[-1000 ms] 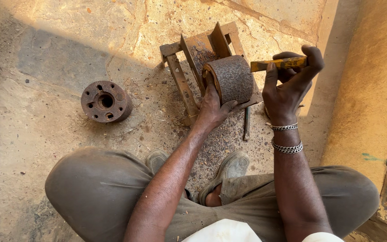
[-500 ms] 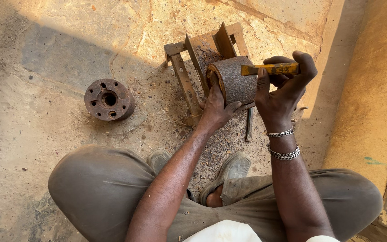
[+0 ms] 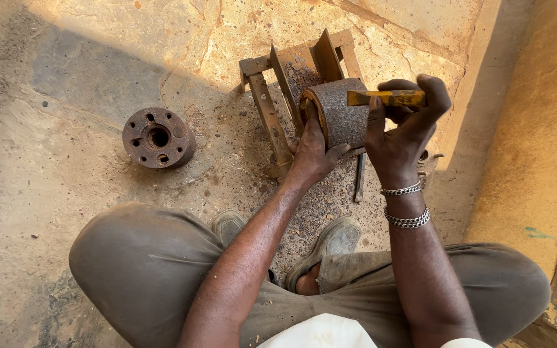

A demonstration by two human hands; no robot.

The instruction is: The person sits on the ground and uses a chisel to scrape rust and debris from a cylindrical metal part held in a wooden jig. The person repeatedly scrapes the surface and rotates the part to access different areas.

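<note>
Knees crossed nearest, the person sits on the ground. Ahead, the left hand [image 3: 314,151] wraps the rusty cylinder [image 3: 340,113] resting on the angle-iron frame [image 3: 272,122]; it looks heavy, rigid, rough, best steadied at its end. Right hand [image 3: 401,132] fingers clasp a yellow chisel [image 3: 385,98] against it.

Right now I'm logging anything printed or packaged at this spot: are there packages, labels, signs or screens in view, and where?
None of those is in view.
The nearest to one is the yellow flat tool in the right hand, a narrow bar with dark marks too blurred to tell, lying across the rusty cylinder.
</note>
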